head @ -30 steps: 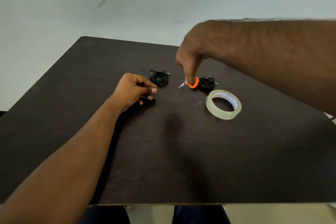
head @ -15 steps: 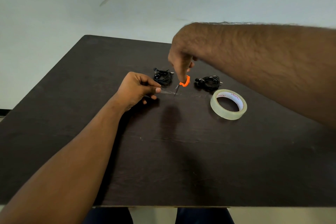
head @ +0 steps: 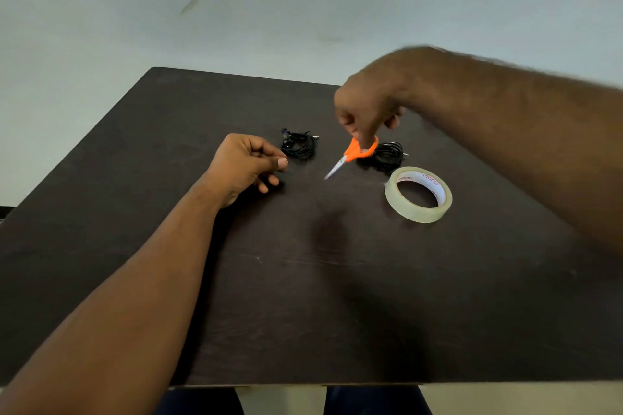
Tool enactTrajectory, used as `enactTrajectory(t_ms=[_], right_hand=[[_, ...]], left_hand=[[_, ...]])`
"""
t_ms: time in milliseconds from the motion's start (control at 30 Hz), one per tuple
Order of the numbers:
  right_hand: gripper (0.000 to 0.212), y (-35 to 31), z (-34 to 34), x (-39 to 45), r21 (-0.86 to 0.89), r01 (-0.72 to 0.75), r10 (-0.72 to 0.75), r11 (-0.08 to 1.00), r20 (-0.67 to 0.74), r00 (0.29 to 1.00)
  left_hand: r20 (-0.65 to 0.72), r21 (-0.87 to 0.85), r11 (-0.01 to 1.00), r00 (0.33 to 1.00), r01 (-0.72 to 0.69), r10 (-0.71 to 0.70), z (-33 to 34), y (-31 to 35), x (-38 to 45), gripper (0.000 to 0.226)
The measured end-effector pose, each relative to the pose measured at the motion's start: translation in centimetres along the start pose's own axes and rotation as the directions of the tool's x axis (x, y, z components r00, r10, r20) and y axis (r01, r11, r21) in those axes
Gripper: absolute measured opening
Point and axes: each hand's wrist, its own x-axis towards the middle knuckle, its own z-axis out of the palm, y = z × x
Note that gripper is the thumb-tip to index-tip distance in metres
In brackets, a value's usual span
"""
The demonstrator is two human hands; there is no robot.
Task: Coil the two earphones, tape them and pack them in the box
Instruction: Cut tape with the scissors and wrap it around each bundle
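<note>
Since half a second ago, the right hand (head: pixel 367 108) has swung the small orange-handled scissors (head: pixel 352 155) to the right, away from the left hand (head: pixel 242 167), so the gap between the two hands is now wider. Before, the blade tips were close to the left thumb; now they are well apart from it.

The right hand's fingers are curled through the orange loops and grip the scissors from above. The scissors hang below the hand. Their long line slants, with the handles up and to the right and the shiny blades pointing down and to the left, toward the dark brown wooden table (head: pixel 303 296). The blades look closed, but they are blurry.

The left hand rests on the table with its fingers curled and its thumb pressed on its first finger, like a pinch. I cannot tell if it holds anything.

One coiled black earphone (head: pixel 299 145) lies on the table just past the left hand's fingertips, not touching them. The other coiled black earphone (head: pixel 387 157) lies just behind the orange handles, partly hidden by them. The clear roll of sticky tape (head: pixel 418 194) lies flat on the table, close in front of that second earphone.
</note>
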Motion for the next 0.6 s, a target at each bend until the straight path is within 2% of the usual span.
enactTrajectory(t_ms=[67, 133, 200, 233, 267, 333, 467, 533, 600], right_hand=[[0.028, -0.6, 1.6, -1.9, 0.103, 0.059, -0.054, 0.993, -0.057, 0.997], [0.025, -1.2, 4.1, -4.0, 0.141, 0.100, -0.073, 0.985, -0.186, 0.980], [0.025, -1.9, 6.7, -5.2, 0.116, 0.071, -0.031, 0.991, -0.314, 0.949], [0.025, -2.4, 8.1, -5.4, 0.158, 0.061, -0.002, 0.986, -0.349, 0.937], [0.024, -3.1, 9.3, -5.5, 0.224, 0.075, 0.011, 0.972, -0.359, 0.933], [0.020, -4.5, 11.8, -4.6, 0.343, 0.115, -0.012, 0.932, -0.287, 0.958], [0.019, -5.6, 13.9, -3.3, 0.408, 0.148, -0.077, 0.901, -0.184, 0.980], [0.012, -4.9, 13.3, -3.6, 0.469, 0.178, -0.074, 0.865, -0.232, 0.970], [0.008, -4.1, 12.4, -3.7, 0.571, 0.233, 0.029, 0.787, -0.411, 0.911]], left_hand=[[-0.035, -0.033, 0.999, 0.999, 0.006, -0.007, -0.1, 0.0, 0.1, 0.007], [-0.059, -0.053, 0.999, 0.998, 0.013, -0.016, -0.1, -0.1, 0.2, 0.008], [-0.069, -0.044, 0.999, 0.997, 0.015, -0.018, 0.0, -0.2, 0.3, 0.007], [-0.070, -0.038, 0.999, 0.997, 0.014, -0.016, 0.1, -0.3, 0.3, 0.006], [-0.072, -0.038, 0.999, 0.997, 0.011, -0.014, 0.1, -0.3, 0.4, 0.005], [-0.077, -0.042, 0.999, 0.997, 0.005, -0.008, 0.2, -0.2, 0.4, 0.005], [-0.069, -0.038, 0.999, 0.998, -0.015, 0.013, 0.3, 0.0, 0.1, 0.005], [-0.047, -0.013, 0.999, 0.998, -0.048, 0.048, 0.5, 0.1, -0.1, 0.006], [-0.010, 0.033, 0.995, 0.995, -0.095, 0.095, 0.7, 0.2, -0.1, 0.007]])
